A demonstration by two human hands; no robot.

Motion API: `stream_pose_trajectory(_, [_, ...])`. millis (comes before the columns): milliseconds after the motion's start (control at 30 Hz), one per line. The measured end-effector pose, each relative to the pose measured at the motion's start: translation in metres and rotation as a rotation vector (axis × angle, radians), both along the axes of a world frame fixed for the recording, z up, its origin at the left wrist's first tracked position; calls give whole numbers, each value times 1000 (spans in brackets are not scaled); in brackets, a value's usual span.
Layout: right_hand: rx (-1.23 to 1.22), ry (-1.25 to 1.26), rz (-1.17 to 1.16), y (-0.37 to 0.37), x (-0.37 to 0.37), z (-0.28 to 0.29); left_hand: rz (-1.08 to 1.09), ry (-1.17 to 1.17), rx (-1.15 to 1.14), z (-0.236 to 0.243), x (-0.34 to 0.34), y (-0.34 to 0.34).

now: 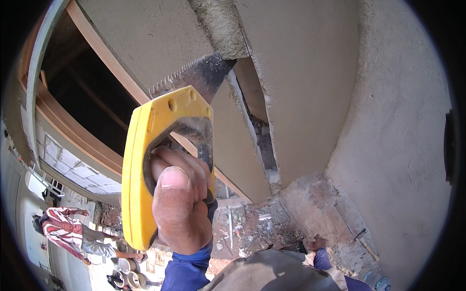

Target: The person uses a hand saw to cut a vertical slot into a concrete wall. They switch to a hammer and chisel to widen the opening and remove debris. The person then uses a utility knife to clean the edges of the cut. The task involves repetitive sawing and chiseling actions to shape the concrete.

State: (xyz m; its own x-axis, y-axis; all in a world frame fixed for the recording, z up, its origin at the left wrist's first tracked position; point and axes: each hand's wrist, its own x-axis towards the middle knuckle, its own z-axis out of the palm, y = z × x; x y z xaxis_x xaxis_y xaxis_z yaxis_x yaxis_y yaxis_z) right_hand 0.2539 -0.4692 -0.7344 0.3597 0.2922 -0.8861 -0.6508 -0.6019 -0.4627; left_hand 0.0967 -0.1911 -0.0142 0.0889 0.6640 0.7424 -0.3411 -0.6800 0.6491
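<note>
My left hand (182, 208) is closed round the yellow-and-black handle of a handsaw (133, 184), its thumb lying towards me and the fingers through the grip opening. The dark, toothed blade (206, 72) stretches up and away, the teeth on its upper-left edge. Its far end overlaps the upper end of a long, narrow gap (255, 92) in the grey plastered wall (306, 97). Rough pale filling (221, 26) covers the wall strip above that gap. At lower right shows a small patch of skin beside blue cloth; whether it is my right hand or a foot I cannot tell.
A wooden-framed opening (73, 109) lies left of the saw. Rubble (247, 225) covers the ground below, and a pipe (357, 233) runs near the right wall. A person in a striped shirt (63, 230) stands at far left, near several buckets (133, 279).
</note>
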Motion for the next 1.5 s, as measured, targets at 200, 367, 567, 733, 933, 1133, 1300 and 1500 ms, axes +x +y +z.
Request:
stream_pose_trajectory(200, [-9,-137,-4,35,28,16,255,118,378,-18,25,111])
stream_pose_trajectory(367, [51,-129,-34,61,12,56,38,24,136,0,1,16])
stream_pose_trajectory(567, [56,-223,-23,70,21,49,195,110,270,-4,16,103])
stream_pose_trajectory(733, [27,-157,4,56,10,65,-145,-36,38,0,-21,24])
stream_pose_trajectory(933, [69,-187,-32,74,22,96,187,117,332,-12,17,117])
stream_pose_trajectory(1133, [80,-174,80,65,16,79,-6,-61,28,-4,-21,41])
stream_pose_trajectory(1300, [55,-179,54,58,14,69,251,148,331,-14,15,112])
stream_pose_trajectory(1500, [57,-87,-56,44,-4,61,56,56,119,-8,-6,44])
